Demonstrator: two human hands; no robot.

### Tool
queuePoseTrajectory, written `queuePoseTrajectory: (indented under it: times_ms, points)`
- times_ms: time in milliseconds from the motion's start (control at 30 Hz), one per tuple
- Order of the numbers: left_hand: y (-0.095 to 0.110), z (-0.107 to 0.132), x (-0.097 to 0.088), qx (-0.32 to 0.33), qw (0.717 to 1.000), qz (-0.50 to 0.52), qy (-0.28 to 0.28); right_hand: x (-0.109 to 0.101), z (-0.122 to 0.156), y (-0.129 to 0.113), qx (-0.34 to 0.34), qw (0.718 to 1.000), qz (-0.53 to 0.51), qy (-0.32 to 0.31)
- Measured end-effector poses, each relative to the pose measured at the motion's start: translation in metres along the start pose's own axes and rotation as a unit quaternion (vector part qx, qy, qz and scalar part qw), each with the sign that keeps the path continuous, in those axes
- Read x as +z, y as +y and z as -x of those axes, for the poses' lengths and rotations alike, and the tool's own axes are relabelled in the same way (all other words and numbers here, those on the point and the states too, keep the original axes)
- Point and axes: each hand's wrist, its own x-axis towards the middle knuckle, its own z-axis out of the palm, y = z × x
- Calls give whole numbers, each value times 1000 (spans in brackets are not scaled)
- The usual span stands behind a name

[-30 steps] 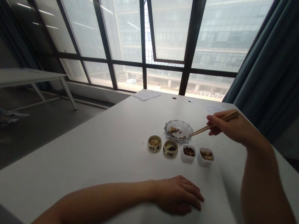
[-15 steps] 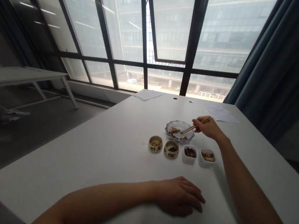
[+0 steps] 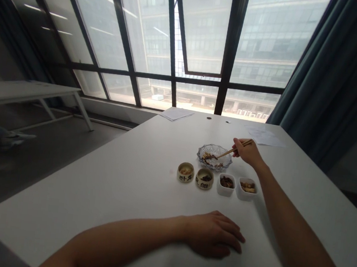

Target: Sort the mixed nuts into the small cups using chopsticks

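The right hand point(image 3: 248, 153) had drawn in from the right of the frame over the last second and hung just beyond the row of small bowls, to the right of a cut-glass dish point(image 3: 215, 147). Its grip was closed, with a pair of wooden chopsticks point(image 3: 232, 152) pressed between thumb and fingers and slanting down to the left. Their tips had moved in from the dish's right rim and now sat over its inside, at the heap of brown food pieces point(image 3: 208, 156). The tips lay close together, but at this size I cannot tell whether they pinched a piece or only hovered above it.

The left hand point(image 3: 214, 235) lay on the white table point(image 3: 103, 185) at the lower middle of the frame, its fingers loosely together and holding nothing, well apart from the dishes. Between the two hands, just in front of the glass dish, stood two round ceramic cups point(image 3: 185, 172) with dark lettering and two white square bowls point(image 3: 225, 185), each holding some food. Loose papers point(image 3: 176, 114) lay at the far edge of the table, below a large window point(image 3: 201, 34).
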Motion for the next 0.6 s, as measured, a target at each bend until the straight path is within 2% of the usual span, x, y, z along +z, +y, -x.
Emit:
queuePoseTrajectory:
  times_ms: [433, 600]
  points:
    - [-1, 1, 1, 20, 1000, -19, 13, 0, -1, 2, 35, 998, -54, -25]
    - [-1, 1, 1, 19, 999, -19, 16, 2, 0, 2, 40, 998, -38, -28]
